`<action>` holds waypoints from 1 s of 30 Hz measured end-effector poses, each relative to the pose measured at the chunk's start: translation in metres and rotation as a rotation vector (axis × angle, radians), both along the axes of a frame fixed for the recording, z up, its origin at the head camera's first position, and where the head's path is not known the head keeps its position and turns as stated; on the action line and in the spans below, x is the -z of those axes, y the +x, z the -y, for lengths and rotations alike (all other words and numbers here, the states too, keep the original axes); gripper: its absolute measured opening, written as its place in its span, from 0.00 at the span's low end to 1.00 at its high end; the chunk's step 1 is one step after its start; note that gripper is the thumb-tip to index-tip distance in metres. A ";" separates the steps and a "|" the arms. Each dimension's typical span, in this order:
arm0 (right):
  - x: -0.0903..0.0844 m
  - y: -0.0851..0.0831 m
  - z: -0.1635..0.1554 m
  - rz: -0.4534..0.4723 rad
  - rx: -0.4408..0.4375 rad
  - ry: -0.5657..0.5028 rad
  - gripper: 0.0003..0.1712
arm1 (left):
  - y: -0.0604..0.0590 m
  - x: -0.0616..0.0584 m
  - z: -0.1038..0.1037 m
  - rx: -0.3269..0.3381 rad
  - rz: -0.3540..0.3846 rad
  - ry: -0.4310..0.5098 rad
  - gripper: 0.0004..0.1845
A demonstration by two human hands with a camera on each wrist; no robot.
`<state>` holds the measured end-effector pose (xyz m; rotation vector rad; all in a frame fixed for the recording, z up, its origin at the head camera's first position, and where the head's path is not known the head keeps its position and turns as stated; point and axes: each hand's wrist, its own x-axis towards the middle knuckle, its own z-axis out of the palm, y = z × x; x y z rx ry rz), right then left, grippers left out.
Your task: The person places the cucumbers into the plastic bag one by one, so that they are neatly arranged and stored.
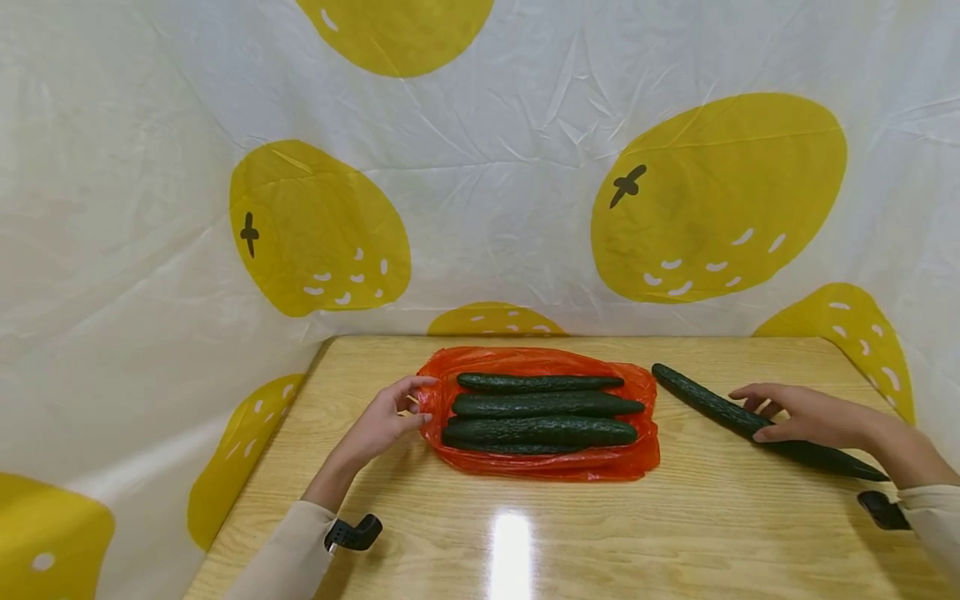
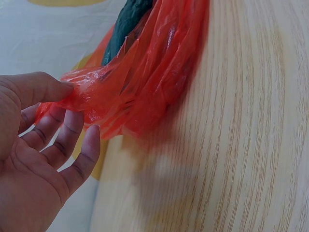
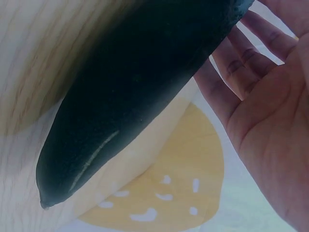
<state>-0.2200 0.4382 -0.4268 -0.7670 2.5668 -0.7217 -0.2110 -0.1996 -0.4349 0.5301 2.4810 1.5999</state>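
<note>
Several dark green cucumbers (image 1: 547, 431) lie side by side on a spread red plastic bag (image 1: 540, 467). At the bag's left edge my left hand (image 1: 386, 421) pinches the thin plastic; the left wrist view shows the thumb on the gathered film (image 2: 111, 96) with the other fingers behind it. To the right of the bag, a single long cucumber (image 1: 705, 402) slants across the table. My right hand (image 1: 810, 417) holds it around the middle, thumb on the near side and fingers on the far side. In the right wrist view its rounded end (image 3: 72, 169) points away from the palm.
Everything rests on a light wood-grain table (image 1: 600, 533), with a bright reflection near its front. A white sheet (image 1: 495, 217) printed with yellow fruit shapes hangs behind and at both sides. Black wrist devices (image 1: 356, 533) sit at both sleeves.
</note>
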 end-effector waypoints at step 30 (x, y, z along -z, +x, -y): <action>-0.003 -0.003 0.007 0.038 0.036 0.117 0.35 | 0.000 0.002 -0.001 0.003 -0.007 -0.005 0.27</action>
